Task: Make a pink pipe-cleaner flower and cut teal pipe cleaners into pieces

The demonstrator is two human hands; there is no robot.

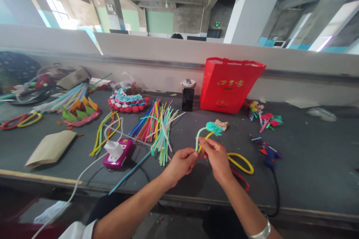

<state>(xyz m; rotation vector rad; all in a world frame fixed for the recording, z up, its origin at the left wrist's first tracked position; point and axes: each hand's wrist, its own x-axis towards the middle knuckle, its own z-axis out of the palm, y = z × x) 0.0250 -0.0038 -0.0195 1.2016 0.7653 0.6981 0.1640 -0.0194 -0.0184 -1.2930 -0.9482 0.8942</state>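
My left hand [182,164] pinches the lower end of a pale green stem [198,138], which looks like a pipe cleaner. The stem curves up and right to a fringed teal flower head [214,128]. My right hand [215,157] is closed with fingertips on a short yellow pipe cleaner [208,136] slanting beside the stem. Both hands meet low above the dark table, fingertips almost touching. Partly behind my right hand and wrist lie scissors with yellow and red handles [241,163]; their blades are hidden. A scrap of tan paper [222,124] rests behind the flower head.
Loose pipe cleaners [161,130] lie left of my hands, near a purple power socket [118,154] with a white plug. A red bag [231,86] and a dark phone [187,98] stand behind. At right are a corded glue gun [269,155] and colourful flowers [270,120].
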